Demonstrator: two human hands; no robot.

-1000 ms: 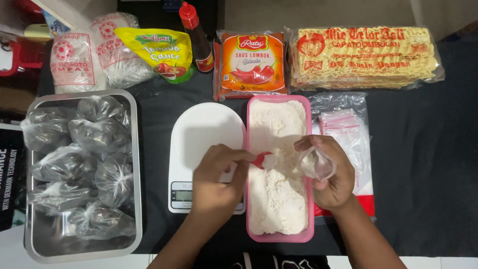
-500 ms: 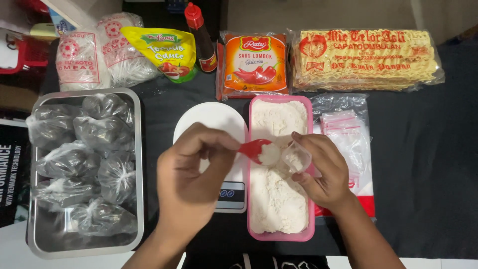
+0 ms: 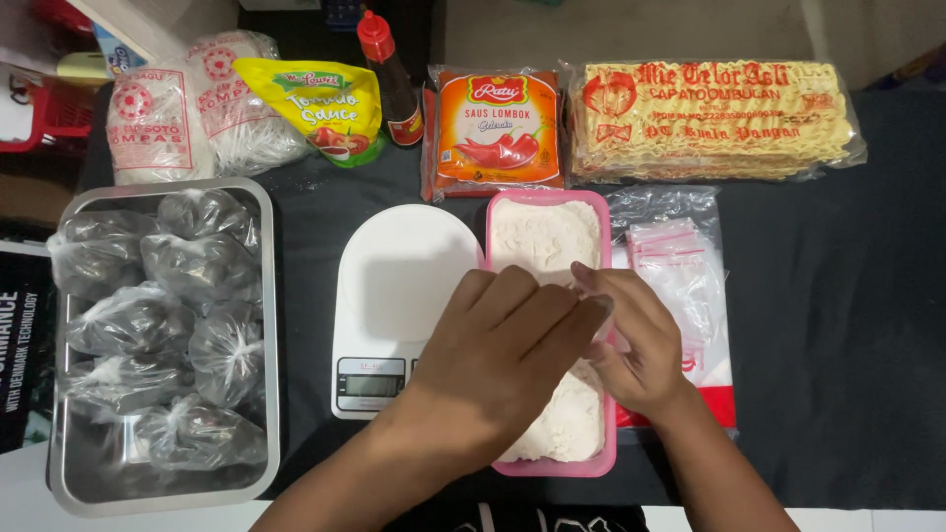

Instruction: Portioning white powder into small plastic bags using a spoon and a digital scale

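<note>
Both hands, left overlapping right, meet over the pink tub of white powder, their grasp hidden; a slip could scatter powder onto the scale.

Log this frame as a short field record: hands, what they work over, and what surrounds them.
left hand: over the pink container, fingers meeting the right hand's
right hand: at the container's right rim; what it holds is hidden
pink container: rectangular, filled with white powder
scale: white, left of the container, nothing on its plate
metal tray: far left, holds tied clear bags
zip bags: stacked right of the container
back row: sauce packs, bottle, noodle pack
</note>
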